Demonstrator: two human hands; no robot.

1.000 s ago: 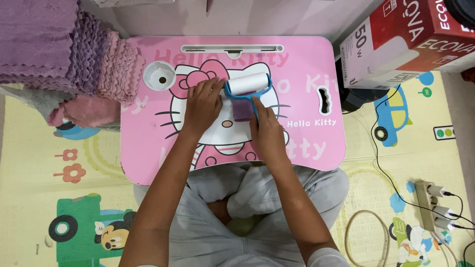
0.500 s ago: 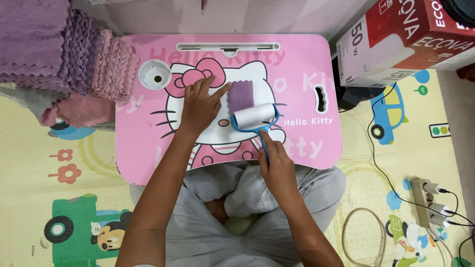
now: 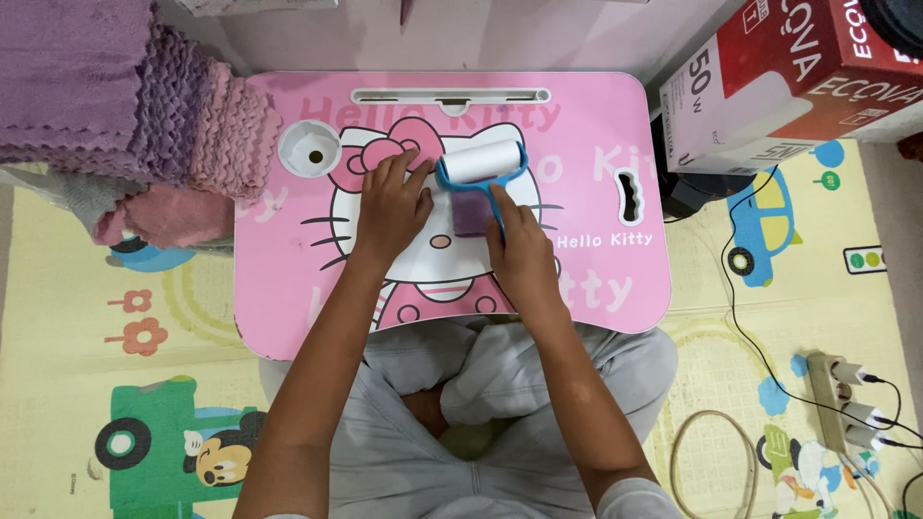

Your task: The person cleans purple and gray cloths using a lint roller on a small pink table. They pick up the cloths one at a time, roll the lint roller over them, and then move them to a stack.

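A pink lap table with a cartoon cat print stands over my crossed legs. On its middle lies a small purple cloth. My right hand grips the blue handle of a lint roller, whose white roll rests at the cloth's far edge. My left hand lies flat on the table, fingers spread, just left of the roller and touching the cloth's left side.
A stack of folded purple and pink cloths sits at the left. The table has a round cup recess. A red and white cardboard box stands at the right. Cables and a power strip lie on the play mat.
The roller moved toward me over the purple cloth, then back to its far edge. My left hand stayed pressed beside the cloth.
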